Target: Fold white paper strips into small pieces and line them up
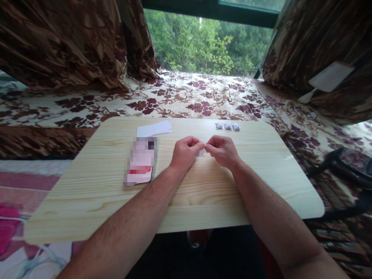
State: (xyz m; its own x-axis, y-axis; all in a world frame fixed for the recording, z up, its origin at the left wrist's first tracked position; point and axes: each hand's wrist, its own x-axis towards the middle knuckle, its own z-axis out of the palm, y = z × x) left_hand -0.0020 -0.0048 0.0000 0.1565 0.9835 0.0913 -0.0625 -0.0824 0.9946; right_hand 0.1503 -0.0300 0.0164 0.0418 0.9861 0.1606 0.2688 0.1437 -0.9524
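My left hand [186, 152] and my right hand [222, 150] meet over the middle of a light wooden table [95, 201]. Both are closed in a pinch on one small pale piece of paper [201, 153] held between the fingertips, just above the tabletop. Most of that piece is hidden by the fingers. A phone [141, 161] lies flat to the left of my left hand. Beyond the phone rests a stack of white paper strips [154, 128].
Three small folded paper pieces [228, 126] sit in a row near the table's far right edge. A flowered cloth [186, 97] covers the bed behind, with brown curtains [72, 42] on both sides of a window. A white charger [329, 77] lies far right.
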